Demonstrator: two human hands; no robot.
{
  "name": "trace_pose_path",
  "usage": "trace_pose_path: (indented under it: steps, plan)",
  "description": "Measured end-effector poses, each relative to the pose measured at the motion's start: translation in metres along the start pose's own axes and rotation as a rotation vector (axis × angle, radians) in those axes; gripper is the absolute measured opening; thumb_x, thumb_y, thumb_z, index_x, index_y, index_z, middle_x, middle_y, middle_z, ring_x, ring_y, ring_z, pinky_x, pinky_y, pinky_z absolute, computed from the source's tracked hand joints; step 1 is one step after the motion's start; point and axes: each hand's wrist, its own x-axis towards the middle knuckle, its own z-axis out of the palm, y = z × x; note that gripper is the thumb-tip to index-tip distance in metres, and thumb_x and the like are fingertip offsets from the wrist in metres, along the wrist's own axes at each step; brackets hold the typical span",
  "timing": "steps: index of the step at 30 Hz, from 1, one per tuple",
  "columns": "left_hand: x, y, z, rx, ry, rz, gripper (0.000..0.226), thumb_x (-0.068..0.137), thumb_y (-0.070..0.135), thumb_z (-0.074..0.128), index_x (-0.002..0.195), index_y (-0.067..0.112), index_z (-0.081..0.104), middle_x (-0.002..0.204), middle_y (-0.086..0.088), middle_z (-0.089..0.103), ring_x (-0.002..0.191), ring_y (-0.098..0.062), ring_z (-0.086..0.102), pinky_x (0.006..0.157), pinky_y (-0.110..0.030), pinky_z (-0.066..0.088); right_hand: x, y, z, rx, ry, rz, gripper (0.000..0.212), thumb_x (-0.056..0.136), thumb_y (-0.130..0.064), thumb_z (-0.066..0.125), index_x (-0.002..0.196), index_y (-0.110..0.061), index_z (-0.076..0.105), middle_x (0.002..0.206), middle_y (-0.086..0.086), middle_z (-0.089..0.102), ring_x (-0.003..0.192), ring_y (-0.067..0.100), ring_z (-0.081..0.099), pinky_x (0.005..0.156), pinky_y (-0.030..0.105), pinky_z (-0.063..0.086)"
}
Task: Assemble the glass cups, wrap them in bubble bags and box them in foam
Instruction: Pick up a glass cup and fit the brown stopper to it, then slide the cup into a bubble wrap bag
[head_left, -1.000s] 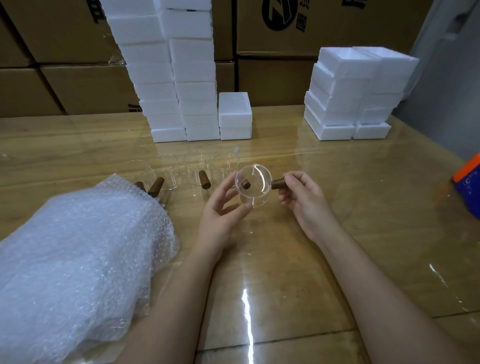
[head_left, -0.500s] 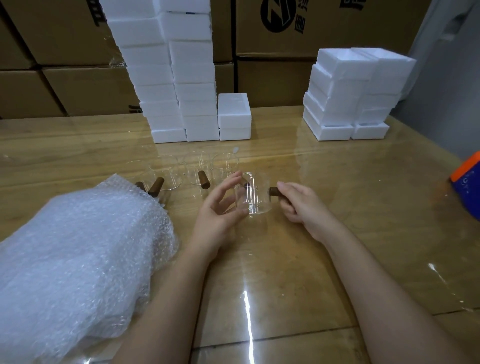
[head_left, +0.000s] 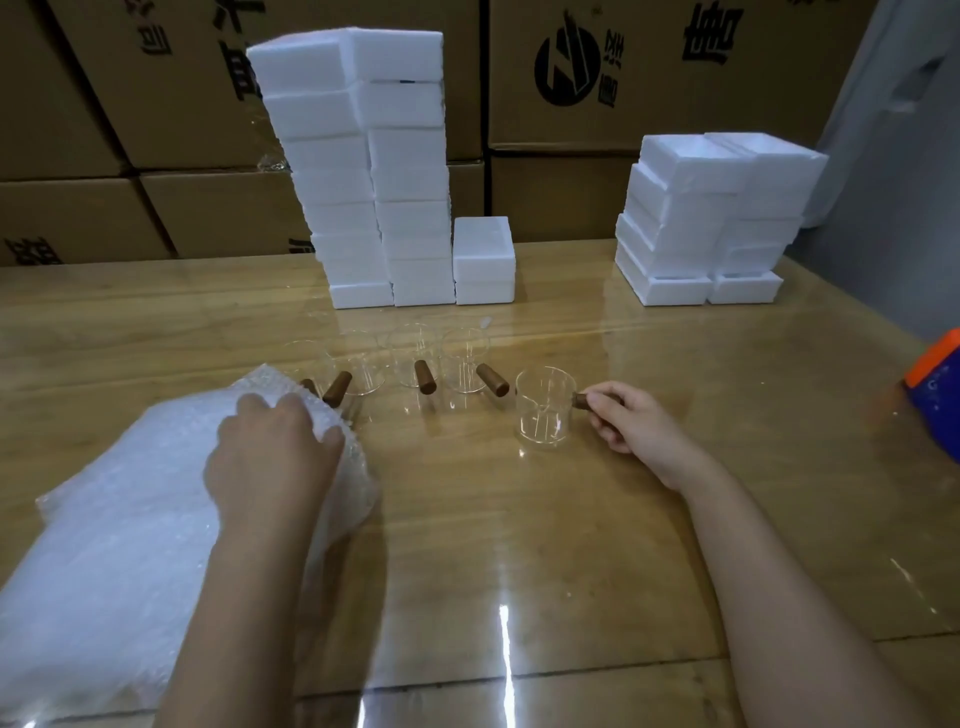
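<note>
- glass cup (head_left: 544, 410): clear, upright on the tabletop (head_left: 545, 545), right of centre; its brown wooden handle (head_left: 581, 400) points right.
- right hand (head_left: 631, 421): fingers pinched around that handle, grasping the cup.
- row of glass cups (head_left: 410, 364): four more upright cups with brown handles, just left of and behind the held cup; the leftmost is partly hidden by the bubble bags.
- bubble bags (head_left: 114, 525): a bulky white pile at the left of the tabletop.
- left hand (head_left: 272, 457): palm down on the pile's upper right corner, fingers curled over its edge; whether it grips a bag cannot be told.
- foam boxes (head_left: 379, 171): tall white stacks at the back centre, with a lower stack (head_left: 711, 218) at the back right.
- cardboard cartons (head_left: 649, 78): a printed wall of them behind the tabletop.
- blue and orange object (head_left: 937, 384): at the right edge, cut off.
</note>
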Motion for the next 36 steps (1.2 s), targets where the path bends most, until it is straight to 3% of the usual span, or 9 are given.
trace_pose_path:
  steps: [3,10,14,17,20,23,25,31,36]
  plan:
    - [0.003,-0.018,-0.005,0.13,-0.111,-0.107,0.052,0.086,0.052,0.058,0.112,0.007,0.056,0.108,-0.016,0.049,0.098,-0.036,0.053,0.064,-0.035,0.036,-0.001,-0.001,-0.002,-0.035,0.023,0.027,0.013,0.098,-0.018,0.048,0.095,-0.018,0.06,0.069,-0.002,0.051,0.051,0.005,0.041,0.043,0.012,0.033]
    - [-0.002,-0.019,-0.013,0.065,-0.038,-0.001,0.02,0.095,0.036,0.053,0.095,0.018,0.062,0.087,-0.002,0.054,0.079,-0.023,0.051,0.056,-0.029,0.034,-0.009,0.002,-0.001,-0.41,0.167,-0.084,0.013,0.092,-0.035,0.054,0.085,-0.03,0.064,0.078,-0.01,0.062,0.07,0.006,0.055,0.061,0.022,0.039]
    - [-0.01,-0.017,-0.03,-0.016,0.112,0.06,0.021,0.095,0.032,0.054,0.088,0.02,0.069,0.082,-0.002,0.056,0.074,-0.023,0.048,0.053,-0.028,0.031,-0.009,0.004,0.004,-0.505,0.523,-0.303,0.014,0.091,-0.024,0.06,0.093,-0.013,0.067,0.1,0.003,0.057,0.1,0.022,0.05,0.089,0.034,0.042]
    - [-0.019,-0.008,-0.045,-0.166,0.217,0.154,0.021,0.093,0.034,0.057,0.085,0.022,0.072,0.079,0.002,0.057,0.071,-0.021,0.047,0.053,-0.028,0.031,-0.018,-0.013,0.017,-0.467,0.765,-0.59,0.01,0.091,-0.006,0.057,0.094,-0.001,0.065,0.097,0.013,0.056,0.097,0.028,0.049,0.086,0.042,0.044]
    - [-0.024,0.007,-0.053,-0.394,0.257,0.252,0.02,0.091,0.034,0.06,0.092,0.021,0.075,0.08,0.008,0.058,0.069,-0.016,0.051,0.057,-0.029,0.033,-0.035,-0.044,0.043,-0.194,0.503,-0.531,0.014,0.095,-0.015,0.053,0.086,-0.013,0.064,0.085,0.004,0.064,0.081,0.016,0.057,0.073,0.029,0.046]
    - [-0.026,0.023,-0.055,-0.579,0.267,0.294,0.019,0.091,0.03,0.061,0.093,0.017,0.075,0.081,0.007,0.062,0.064,-0.005,0.052,0.058,-0.025,0.036,-0.056,-0.078,0.07,0.105,-0.205,-0.115,0.05,0.086,-0.06,0.044,0.097,-0.016,0.066,0.085,-0.001,0.073,0.079,0.012,0.068,0.067,0.022,0.051]
    - [-0.028,0.031,-0.053,-0.606,0.247,0.323,0.017,0.09,0.029,0.063,0.091,0.017,0.075,0.08,0.006,0.062,0.064,-0.003,0.053,0.058,-0.023,0.037,-0.062,-0.09,0.081,0.13,-0.477,0.009,0.069,0.076,-0.073,0.045,0.111,-0.017,0.062,0.097,0.002,0.074,0.091,0.018,0.07,0.072,0.022,0.055]
    - [-0.025,0.047,-0.049,-0.57,0.057,0.422,0.022,0.088,0.039,0.059,0.092,0.023,0.074,0.075,0.011,0.059,0.068,-0.002,0.054,0.06,-0.021,0.039,-0.052,-0.11,0.081,0.117,-0.456,0.024,0.012,0.088,-0.019,0.065,0.096,-0.011,0.067,0.08,-0.003,0.072,0.074,0.009,0.068,0.069,0.024,0.055]
    - [-0.023,0.049,-0.07,-0.591,-0.172,0.542,0.051,0.065,0.083,0.049,0.094,0.041,0.046,0.093,0.022,0.055,0.079,0.004,0.056,0.062,-0.023,0.047,-0.038,-0.125,0.064,0.26,-0.289,0.028,0.008,0.086,-0.016,0.067,0.088,-0.009,0.065,0.075,0.002,0.069,0.067,0.012,0.064,0.07,0.027,0.052]
